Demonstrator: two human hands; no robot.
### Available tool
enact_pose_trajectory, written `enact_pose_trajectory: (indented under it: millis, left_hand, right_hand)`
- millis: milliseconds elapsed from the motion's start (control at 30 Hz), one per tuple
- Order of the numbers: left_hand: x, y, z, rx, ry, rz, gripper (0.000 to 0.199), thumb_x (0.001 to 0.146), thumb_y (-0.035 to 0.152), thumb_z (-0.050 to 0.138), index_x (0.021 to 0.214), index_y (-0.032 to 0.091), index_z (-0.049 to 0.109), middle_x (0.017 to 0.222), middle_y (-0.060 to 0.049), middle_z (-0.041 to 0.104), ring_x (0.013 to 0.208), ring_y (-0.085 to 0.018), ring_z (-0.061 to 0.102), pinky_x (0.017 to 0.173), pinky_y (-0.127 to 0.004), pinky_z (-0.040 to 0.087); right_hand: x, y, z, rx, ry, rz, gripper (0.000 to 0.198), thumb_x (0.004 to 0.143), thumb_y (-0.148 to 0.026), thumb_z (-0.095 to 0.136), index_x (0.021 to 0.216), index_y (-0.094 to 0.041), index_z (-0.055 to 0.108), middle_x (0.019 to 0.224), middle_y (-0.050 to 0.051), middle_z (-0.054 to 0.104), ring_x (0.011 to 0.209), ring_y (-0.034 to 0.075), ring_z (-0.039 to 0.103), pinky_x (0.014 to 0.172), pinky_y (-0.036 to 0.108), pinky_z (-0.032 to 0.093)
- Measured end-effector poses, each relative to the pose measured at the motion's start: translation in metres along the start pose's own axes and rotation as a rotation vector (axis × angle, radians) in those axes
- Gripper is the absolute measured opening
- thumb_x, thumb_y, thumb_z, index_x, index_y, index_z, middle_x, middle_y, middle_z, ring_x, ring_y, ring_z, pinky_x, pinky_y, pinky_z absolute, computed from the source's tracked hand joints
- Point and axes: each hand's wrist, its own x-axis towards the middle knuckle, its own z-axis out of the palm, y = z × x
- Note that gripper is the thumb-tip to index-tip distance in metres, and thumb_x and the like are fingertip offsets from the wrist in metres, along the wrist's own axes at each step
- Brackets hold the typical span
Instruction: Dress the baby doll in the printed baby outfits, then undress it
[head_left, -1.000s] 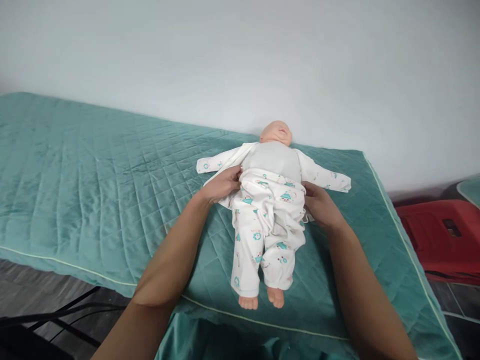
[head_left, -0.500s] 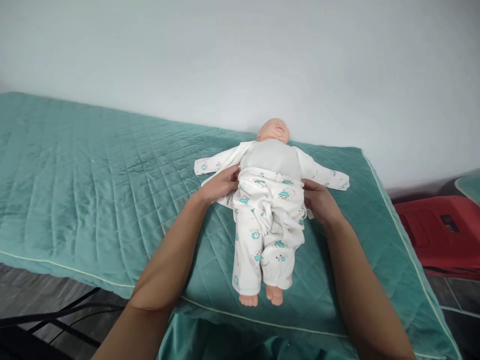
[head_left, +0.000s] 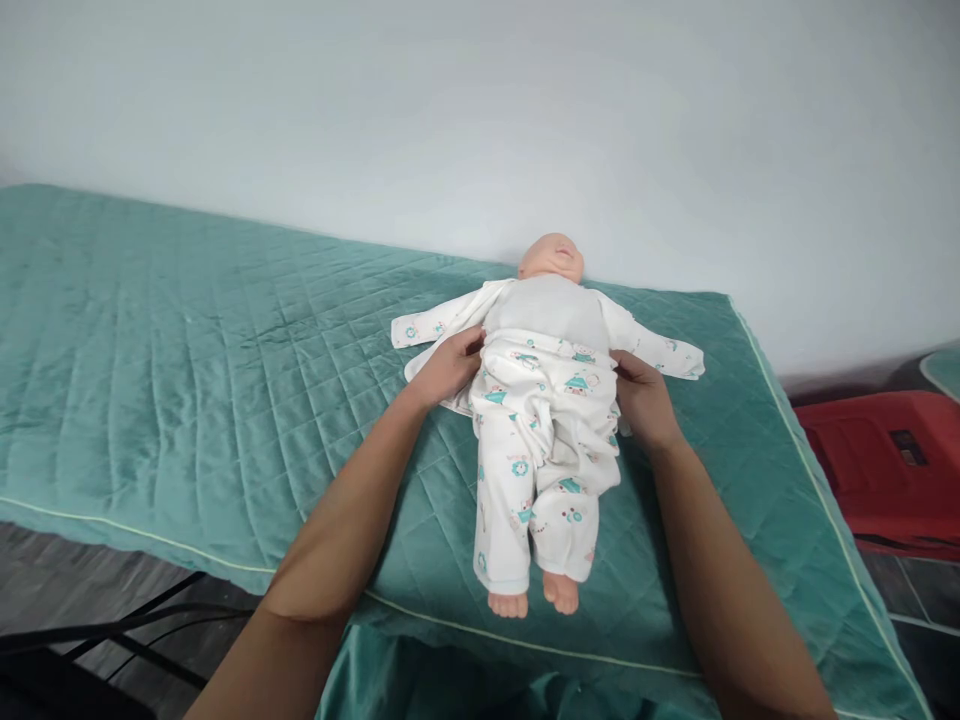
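A baby doll (head_left: 551, 258) lies on its back, head toward the wall and bare feet toward me. It wears white printed pants (head_left: 504, 470), pulled up over its belly. Beneath it a white printed jacket (head_left: 431, 328) is spread open, with the sleeves stretched out to both sides. My left hand (head_left: 452, 367) pinches the pants' waistband at the doll's left-of-view side. On the opposite side my right hand (head_left: 646, 402) grips the same waistband, its fingertips partly hidden by the cloth.
A green quilted cover (head_left: 187, 400) spreads over the bed or table, which stands against a pale wall (head_left: 375, 120). To the right, lower down, is a red plastic object (head_left: 885, 460). Black metal bars (head_left: 142, 625) show at the lower left above a dark floor.
Both hands keep hold of the waistband. The right hand has moved slightly outward, and the waistband looks stretched a little wider. The view has shifted slightly.
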Motion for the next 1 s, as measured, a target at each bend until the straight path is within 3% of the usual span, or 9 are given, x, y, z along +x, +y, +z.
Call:
enact_pose_trajectory:
  millis: [167, 333, 467, 567, 700, 833, 1000]
  left_hand:
    - [-0.001, 0.002, -0.006, 0.141, -0.013, -0.071, 0.012, 0.073, 0.019, 0.055, 0.085, 0.018, 0.059, 0.087, -0.001, 0.064, 0.087, -0.019, 0.056, 0.082, -0.030, 0.045]
    - [-0.003, 0.000, -0.007, 0.193, 0.010, -0.092, 0.013, 0.072, 0.016, 0.055, 0.084, 0.019, 0.057, 0.084, 0.000, 0.063, 0.083, -0.018, 0.057, 0.077, -0.030, 0.045]
    - [-0.004, 0.006, -0.003, 0.232, 0.217, -0.057, 0.015, 0.077, 0.017, 0.057, 0.091, 0.020, 0.059, 0.089, -0.001, 0.064, 0.085, -0.017, 0.059, 0.083, -0.031, 0.047]
    - [-0.007, 0.014, 0.001, 0.205, 0.319, 0.118, 0.011, 0.084, 0.024, 0.061, 0.094, 0.020, 0.063, 0.101, -0.004, 0.063, 0.095, -0.019, 0.060, 0.087, -0.032, 0.049]
    - [-0.010, 0.024, 0.004, 0.314, 0.211, 0.294, 0.016, 0.089, 0.033, 0.066, 0.100, 0.023, 0.069, 0.111, -0.007, 0.062, 0.112, -0.022, 0.055, 0.107, -0.039, 0.041]
    - [-0.010, 0.027, 0.001, 0.424, 0.045, 0.301, 0.020, 0.090, 0.036, 0.066, 0.106, 0.024, 0.069, 0.124, -0.008, 0.057, 0.125, -0.025, 0.047, 0.115, -0.042, 0.032]
    - [-0.007, 0.026, -0.001, 0.386, -0.021, 0.272, 0.015, 0.088, 0.035, 0.067, 0.095, 0.021, 0.064, 0.127, -0.008, 0.055, 0.125, -0.024, 0.048, 0.114, -0.040, 0.033]
  right_hand:
    - [0.002, -0.001, 0.000, 0.032, 0.005, 0.125, 0.021, 0.068, -0.031, 0.071, 0.087, -0.024, 0.065, 0.075, -0.002, 0.066, 0.066, 0.015, 0.055, 0.055, 0.025, 0.040]
    - [0.008, 0.004, -0.005, -0.099, 0.093, 0.121, 0.012, 0.075, -0.034, 0.066, 0.079, -0.023, 0.064, 0.069, -0.002, 0.059, 0.063, 0.014, 0.048, 0.057, 0.026, 0.038]
    - [0.003, -0.003, -0.001, -0.210, 0.230, -0.075, 0.008, 0.083, -0.031, 0.061, 0.084, -0.024, 0.066, 0.080, 0.000, 0.063, 0.075, 0.017, 0.056, 0.070, 0.031, 0.044]
    - [-0.003, -0.011, 0.007, -0.223, 0.212, -0.288, 0.006, 0.087, -0.030, 0.062, 0.087, -0.025, 0.065, 0.089, 0.002, 0.065, 0.086, 0.019, 0.059, 0.080, 0.034, 0.047]
    - [-0.006, -0.015, 0.009, -0.264, 0.067, -0.399, 0.009, 0.086, -0.035, 0.067, 0.088, -0.027, 0.064, 0.094, 0.003, 0.062, 0.092, 0.022, 0.058, 0.086, 0.038, 0.047]
    - [-0.001, -0.016, 0.003, -0.305, -0.095, -0.370, 0.019, 0.083, -0.037, 0.074, 0.091, -0.027, 0.060, 0.095, 0.001, 0.057, 0.091, 0.020, 0.055, 0.087, 0.036, 0.045]
    - [0.004, -0.024, -0.002, -0.415, -0.219, -0.385, 0.027, 0.084, -0.045, 0.073, 0.086, -0.026, 0.055, 0.092, 0.002, 0.053, 0.090, 0.021, 0.052, 0.086, 0.036, 0.044]
